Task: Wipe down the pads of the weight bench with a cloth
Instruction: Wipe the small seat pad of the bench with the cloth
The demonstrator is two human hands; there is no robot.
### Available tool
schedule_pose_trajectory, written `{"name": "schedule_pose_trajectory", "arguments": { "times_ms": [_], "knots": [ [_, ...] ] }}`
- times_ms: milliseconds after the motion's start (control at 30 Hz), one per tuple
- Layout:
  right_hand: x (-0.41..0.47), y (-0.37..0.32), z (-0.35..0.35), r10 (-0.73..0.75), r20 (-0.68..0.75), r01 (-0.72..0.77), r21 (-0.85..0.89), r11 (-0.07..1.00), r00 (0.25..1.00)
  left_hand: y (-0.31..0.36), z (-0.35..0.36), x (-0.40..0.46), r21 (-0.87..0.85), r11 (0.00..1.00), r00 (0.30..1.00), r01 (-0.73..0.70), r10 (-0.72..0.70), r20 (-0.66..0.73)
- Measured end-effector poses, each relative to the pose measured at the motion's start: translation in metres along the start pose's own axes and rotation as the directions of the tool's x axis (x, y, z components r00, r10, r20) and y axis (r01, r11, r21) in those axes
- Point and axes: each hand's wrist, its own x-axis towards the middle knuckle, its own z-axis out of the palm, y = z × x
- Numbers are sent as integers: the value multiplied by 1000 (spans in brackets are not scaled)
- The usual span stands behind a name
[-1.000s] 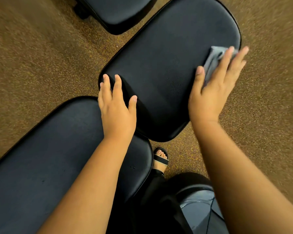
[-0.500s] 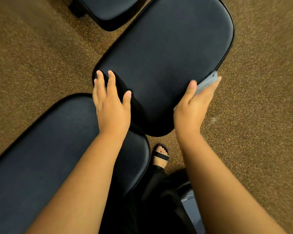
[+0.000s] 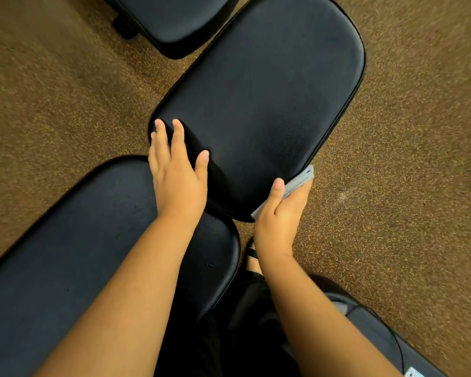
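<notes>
A black seat pad (image 3: 256, 91) of the weight bench fills the middle of the view, and a longer black pad (image 3: 79, 254) runs to the lower left. My left hand (image 3: 177, 172) rests flat on the seat pad's near left corner, fingers straight. My right hand (image 3: 280, 219) presses a grey cloth (image 3: 301, 180) against the seat pad's near right side edge, thumb up on the pad's rim. Most of the cloth is hidden between my fingers and the pad.
A third black pad (image 3: 180, 17) sits at the top left. Speckled brown floor (image 3: 405, 186) surrounds the bench. My sandalled foot (image 3: 252, 257) stands under the gap between the pads, and a dark bag-like object (image 3: 378, 330) lies at the lower right.
My right hand slid the cloth from the seat pad's far right top surface down along its right side edge toward the near corner. My left hand stayed on the pad.
</notes>
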Motion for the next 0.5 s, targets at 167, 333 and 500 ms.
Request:
{"name": "schedule_pose_trajectory", "arguments": {
  "times_ms": [167, 333, 500],
  "knots": [
    [59, -24, -6, -94, -100, 89, -54, 995, 991, -1, 2, 0, 11, 1000, 1000, 0, 0, -3],
    [135, -53, -10, -140, -176, 125, -97, 987, 974, 0, 1, -1, 3, 1000, 1000, 14, -14, -1],
    [116, -55, -7, -104, -203, 86, -96, 992, 974, 0, 1, -1, 4, 1000, 1000, 13, -13, 3]
  ]
}}
